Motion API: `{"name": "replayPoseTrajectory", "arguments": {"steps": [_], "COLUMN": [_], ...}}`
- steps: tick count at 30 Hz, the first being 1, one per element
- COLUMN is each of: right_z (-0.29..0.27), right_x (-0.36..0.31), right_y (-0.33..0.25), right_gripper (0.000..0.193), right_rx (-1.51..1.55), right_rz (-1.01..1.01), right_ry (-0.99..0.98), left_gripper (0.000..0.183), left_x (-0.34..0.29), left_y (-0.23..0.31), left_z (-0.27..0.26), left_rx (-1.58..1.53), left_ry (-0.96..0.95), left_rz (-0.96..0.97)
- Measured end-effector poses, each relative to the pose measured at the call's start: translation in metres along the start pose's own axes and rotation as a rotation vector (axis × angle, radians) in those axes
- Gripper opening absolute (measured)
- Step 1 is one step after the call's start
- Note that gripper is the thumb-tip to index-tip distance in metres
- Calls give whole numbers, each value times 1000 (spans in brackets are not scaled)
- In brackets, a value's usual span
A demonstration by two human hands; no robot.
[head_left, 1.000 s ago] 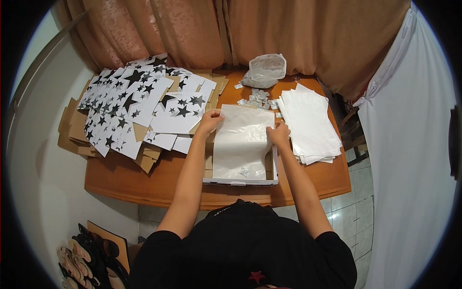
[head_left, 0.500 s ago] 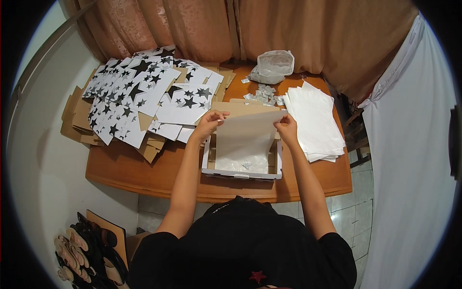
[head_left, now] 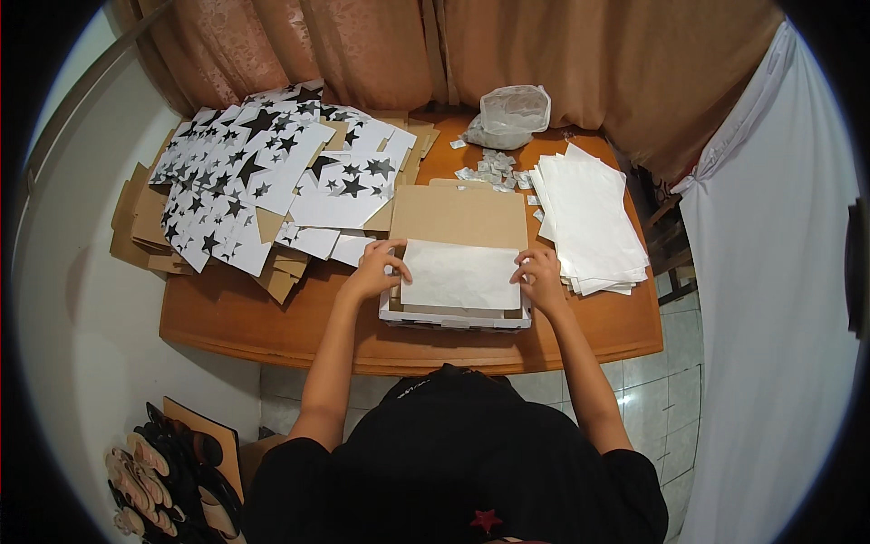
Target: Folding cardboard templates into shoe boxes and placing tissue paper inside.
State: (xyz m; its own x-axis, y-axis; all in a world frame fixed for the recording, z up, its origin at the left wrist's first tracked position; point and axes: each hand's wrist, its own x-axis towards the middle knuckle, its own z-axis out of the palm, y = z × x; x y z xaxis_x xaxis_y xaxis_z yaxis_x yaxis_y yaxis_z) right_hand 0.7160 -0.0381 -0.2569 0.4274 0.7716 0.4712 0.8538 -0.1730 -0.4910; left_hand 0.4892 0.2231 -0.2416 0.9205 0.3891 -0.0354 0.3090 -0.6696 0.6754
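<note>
A white sheet of paper (head_left: 460, 276) lies folded over inside an open cardboard box (head_left: 453, 321), covering most of its inside. My left hand (head_left: 373, 270) has its fingers curled at the sheet's left edge, near the fold. On the other side, my right hand (head_left: 541, 277) grips the right edge with bent fingers. The brown lid (head_left: 458, 214) of the box is tipped back, away from me. The small packet on the paper is now hidden under the folded part.
Flat star-printed box blanks (head_left: 245, 172) are piled at the left. A stack of white paper sheets (head_left: 594, 218) lies right of the box. Behind it are loose small packets (head_left: 494, 170) and a clear plastic bag (head_left: 512, 118) of them. A brown curtain (head_left: 544, 45) hangs behind the table (head_left: 272, 331).
Both hands have come down toward me, folding the raised end of the sheet over into the box. The small packet is now covered, and the lid shows more fully.
</note>
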Motion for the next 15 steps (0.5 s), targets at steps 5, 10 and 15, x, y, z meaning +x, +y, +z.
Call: {"name": "replayPoseTrajectory", "arguments": {"steps": [5,10,15], "right_z": [-21,-14,10], "right_x": [6,34,44], "right_y": [-13,-16,-16], "right_gripper": [16,18,26], "right_rx": [34,178,31], "right_rz": [4,65,74], "right_ry": [-169,33,-178], "left_gripper": [19,44,48], "left_x": [-7,13,34], "left_y": [3,37,51], "left_z": [-10,0,24], "left_rx": [134,56,298], "left_ry": [-34,314,82], "left_rz": [-89,92,155]}}
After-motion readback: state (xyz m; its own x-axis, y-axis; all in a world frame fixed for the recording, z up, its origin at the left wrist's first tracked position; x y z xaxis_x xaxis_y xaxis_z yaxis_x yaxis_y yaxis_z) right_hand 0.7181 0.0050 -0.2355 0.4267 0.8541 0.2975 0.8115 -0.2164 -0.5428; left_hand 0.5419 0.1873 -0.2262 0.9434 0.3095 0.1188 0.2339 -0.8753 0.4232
